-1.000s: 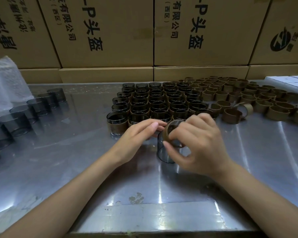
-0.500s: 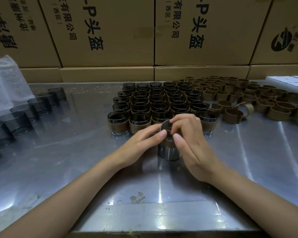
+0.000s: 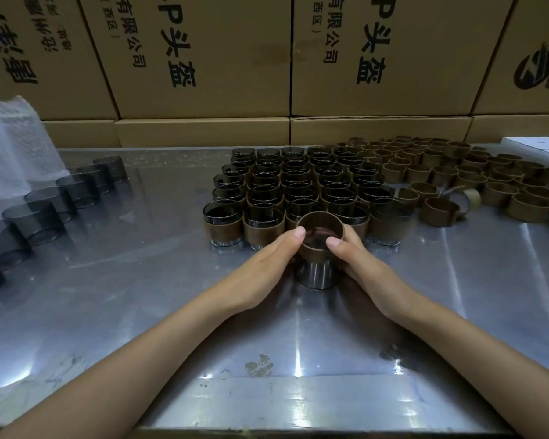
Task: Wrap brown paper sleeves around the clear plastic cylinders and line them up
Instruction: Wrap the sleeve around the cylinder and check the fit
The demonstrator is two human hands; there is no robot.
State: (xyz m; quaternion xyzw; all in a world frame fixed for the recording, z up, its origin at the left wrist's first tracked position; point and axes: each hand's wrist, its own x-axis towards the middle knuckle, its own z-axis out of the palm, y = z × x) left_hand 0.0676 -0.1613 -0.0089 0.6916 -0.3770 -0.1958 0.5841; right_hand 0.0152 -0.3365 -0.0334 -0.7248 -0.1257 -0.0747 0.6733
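Observation:
A clear plastic cylinder [image 3: 315, 275] stands upright on the steel table [image 3: 140, 296], just in front of the block of sleeved cylinders [image 3: 295, 188]. A brown paper sleeve [image 3: 318, 253] sits round its upper half. My left hand [image 3: 268, 264] and my right hand [image 3: 360, 264] grip the sleeve from either side, thumbs on its near rim. Bare cylinders [image 3: 61, 198] lie in a row at the left. Loose paper sleeves [image 3: 457, 179] cover the table at the right.
Cardboard boxes [image 3: 203, 58] form a wall behind the table. Bubble wrap [image 3: 10, 147] lies at the far left. A white flat object [image 3: 539, 144] lies at the far right edge.
The cylinder went from tilted in my hands to standing on the table. The sleeve has gone on over its top, and both hands now grip it from the sides.

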